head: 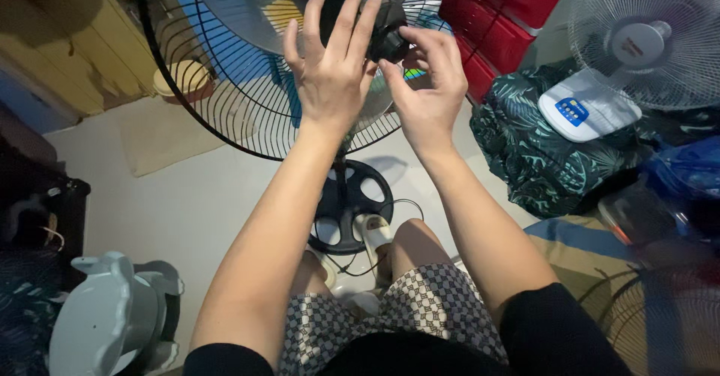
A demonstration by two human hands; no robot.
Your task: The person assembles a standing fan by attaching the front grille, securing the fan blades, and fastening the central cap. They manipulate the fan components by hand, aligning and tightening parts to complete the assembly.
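At twelve o'clock, top centre of the view, we log a standing fan with a black wire guard (202,113), its upper rim cut off by the frame edge. Item: translucent fan blades (247,8), seen through the guard, partly hidden behind our hands. Item: black hub cap (390,42) at the blade centre, mostly covered.

Left hand (330,76): fingers spread and flat against the blade front, grip open, clamping nothing that we can see. Right hand (427,91): fingers curled about the black hub cap at its one o'clock, grip closed on it; the thumb side is hidden, so the exact hold is hard to make out.

Item: black round fan base (352,203) on the floor at six o'clock of the hands, partly masked by our forearms. Item: a white slipper (373,235) resting on that base.

Item: second fan, white (652,38), lying at three o'clock on dark leaf-print fabric (540,151), its guard clipped by the frame. Item: pale grey fan housing (112,316) at eight o'clock, blurred. Item: red crates (510,8) at one o'clock, cut off above.
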